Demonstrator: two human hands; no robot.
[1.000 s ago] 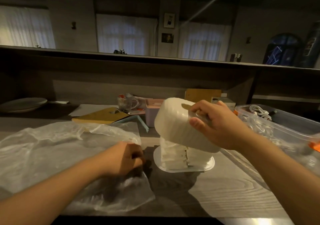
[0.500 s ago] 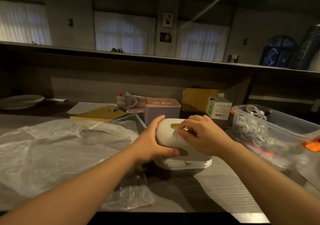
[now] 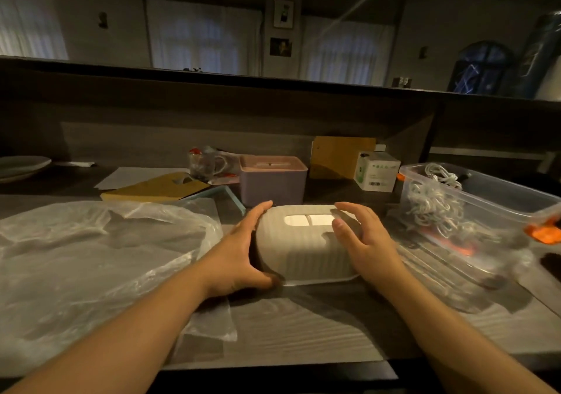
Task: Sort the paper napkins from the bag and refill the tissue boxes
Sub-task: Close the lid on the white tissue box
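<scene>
both hands [image 3: 243, 248] cupping white tissue box [image 3: 306, 251], seemingly closed

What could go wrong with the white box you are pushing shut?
The white tissue box cover might not be seated evenly on its base, so it may pop off when lifted. The napkins showing in the slot could get pushed down out of reach. The plastic bag lies right beside the left hand and could get dragged.

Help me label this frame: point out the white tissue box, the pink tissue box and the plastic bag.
white tissue box [image 3: 312, 257], head view, ribbed front wall
pink tissue box [image 3: 273, 187], head view, front wall
plastic bag [image 3: 91, 257], head view, crumpled middle
</scene>
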